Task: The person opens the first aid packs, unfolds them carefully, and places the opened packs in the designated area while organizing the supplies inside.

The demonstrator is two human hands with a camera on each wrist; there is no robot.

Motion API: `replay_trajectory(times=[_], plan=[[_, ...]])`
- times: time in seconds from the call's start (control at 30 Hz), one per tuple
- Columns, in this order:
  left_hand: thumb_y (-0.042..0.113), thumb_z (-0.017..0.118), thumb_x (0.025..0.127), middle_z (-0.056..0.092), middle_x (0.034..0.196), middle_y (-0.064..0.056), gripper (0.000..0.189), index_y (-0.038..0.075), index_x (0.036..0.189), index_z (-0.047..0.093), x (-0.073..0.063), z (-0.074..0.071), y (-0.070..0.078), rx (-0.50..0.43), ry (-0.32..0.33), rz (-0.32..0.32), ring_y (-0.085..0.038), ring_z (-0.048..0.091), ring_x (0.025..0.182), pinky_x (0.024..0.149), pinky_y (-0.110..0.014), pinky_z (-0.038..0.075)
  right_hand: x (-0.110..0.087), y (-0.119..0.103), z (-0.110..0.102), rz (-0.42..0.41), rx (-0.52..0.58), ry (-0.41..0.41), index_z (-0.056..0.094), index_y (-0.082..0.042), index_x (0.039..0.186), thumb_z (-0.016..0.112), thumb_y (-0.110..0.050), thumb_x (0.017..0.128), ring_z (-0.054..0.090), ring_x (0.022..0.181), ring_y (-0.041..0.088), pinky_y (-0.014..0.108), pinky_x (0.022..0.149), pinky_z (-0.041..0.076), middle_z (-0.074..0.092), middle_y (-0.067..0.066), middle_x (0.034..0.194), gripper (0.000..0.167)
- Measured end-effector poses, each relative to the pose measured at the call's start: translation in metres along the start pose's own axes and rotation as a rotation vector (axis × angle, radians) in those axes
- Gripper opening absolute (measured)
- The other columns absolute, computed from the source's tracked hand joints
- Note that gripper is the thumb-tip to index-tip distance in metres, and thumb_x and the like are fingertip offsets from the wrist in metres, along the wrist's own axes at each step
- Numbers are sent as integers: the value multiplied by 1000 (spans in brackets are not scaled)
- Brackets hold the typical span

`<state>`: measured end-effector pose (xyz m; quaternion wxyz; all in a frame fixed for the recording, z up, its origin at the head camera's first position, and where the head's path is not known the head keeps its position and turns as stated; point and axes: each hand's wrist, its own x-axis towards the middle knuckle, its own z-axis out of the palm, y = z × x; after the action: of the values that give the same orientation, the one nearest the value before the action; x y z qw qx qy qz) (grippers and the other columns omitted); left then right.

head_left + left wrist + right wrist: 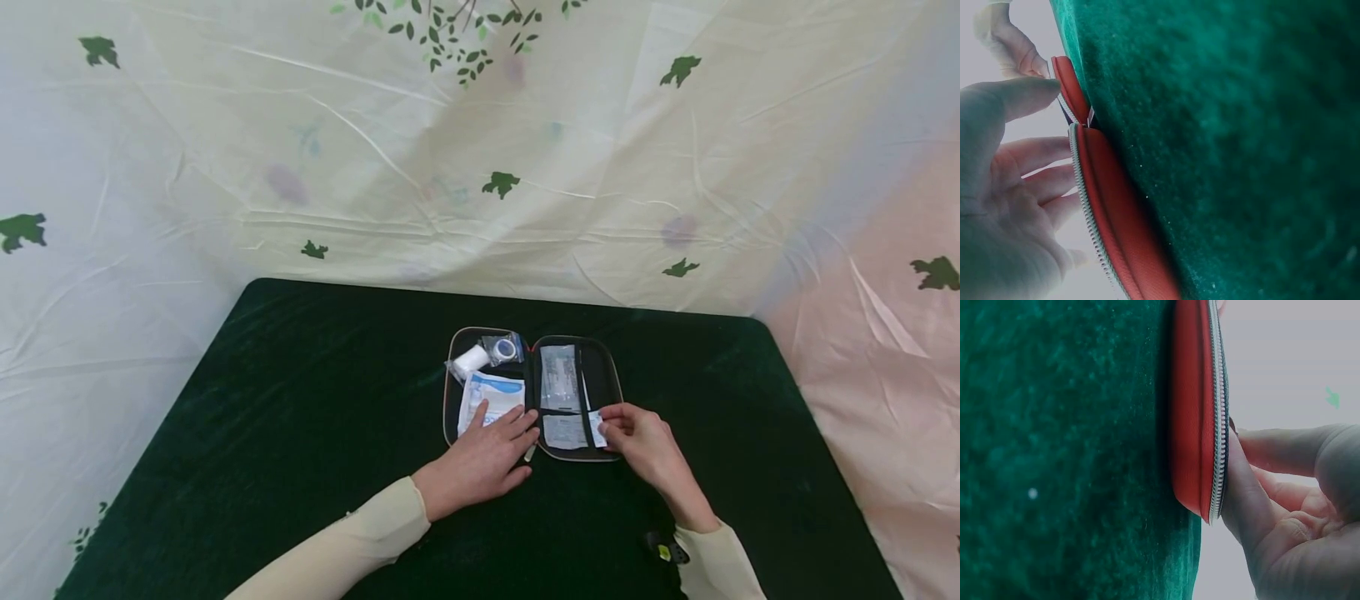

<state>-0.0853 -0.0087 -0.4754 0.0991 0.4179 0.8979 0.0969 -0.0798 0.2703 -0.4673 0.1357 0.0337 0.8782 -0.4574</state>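
Packet: the small blue-and-white one lies in the near part of the case's right half, its left edge at the strap; whether it runs under is hard to tell.
Packet handling: likely very light, thin and flexible, with a smooth face that could slip or crease; the free right edge looks the best place to pinch.
Right hand: thumb and fingertips appear to pinch that right edge, the hand coming in from the right.
Strap: dark, running near to far across the right half; probably elastic, so it would drag on a packet slid sideways.
Neighbours: a grey packet left of the strap, and a clear pack beyond it; both look light and bendable.
Case: open flat, red outside with a zip round the rim; its shell looks fairly stiff, best steadied by the rim.
Left hand: fingers spread over the near side of the left half and the spine, touching the white pack, pinching nothing.
Left half, far: a white roll and a wrapped tape roll.
Cloth: green, soft-looking, under the case.
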Motion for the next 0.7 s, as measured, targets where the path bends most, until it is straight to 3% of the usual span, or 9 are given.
replay_trajectory(times=[0.7], plan=[[44, 63, 102, 33, 167, -5, 58, 18, 153, 51, 0, -1, 1, -26, -3, -8, -24, 26, 155, 119, -69, 21, 3, -5, 9, 13, -29, 2, 63, 4, 129, 62, -6, 101, 69, 87, 17, 30, 73, 59, 69, 11, 104, 29]])
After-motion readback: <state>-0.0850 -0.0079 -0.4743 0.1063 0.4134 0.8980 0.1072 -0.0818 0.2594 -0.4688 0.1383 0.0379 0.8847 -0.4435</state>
